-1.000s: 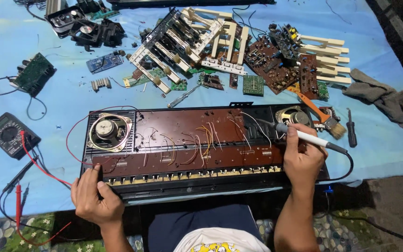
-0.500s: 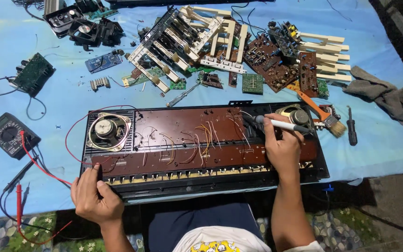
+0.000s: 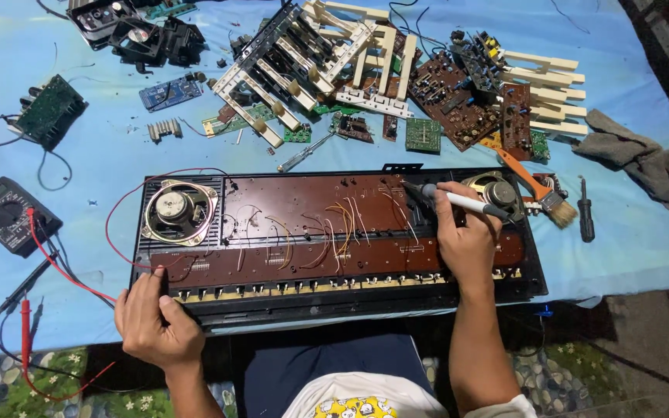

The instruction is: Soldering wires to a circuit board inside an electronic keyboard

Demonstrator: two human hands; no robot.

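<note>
I log: opened keyboard chassis (image 3: 334, 240) lies along the table's near edge on the blue cloth (image 3: 102, 155). Right hand (image 3: 466, 244) grasps a soldering iron (image 3: 458, 201) pen-style, tip over the brown circuit board (image 3: 311, 205) near the right speaker (image 3: 493, 190). Left hand (image 3: 152, 321) clamps the chassis' near-left corner. Step, I judge: touching a joint. Next calls for a steady tip, clear of the loose wires.

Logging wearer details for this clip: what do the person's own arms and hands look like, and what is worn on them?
Both forearms are bare. The left hand and right hand show no gloves, rings, watch or bands that I can make out. A white short sleeve edge shows at the right upper arm, matching the white shirt with a yellow print.
</note>
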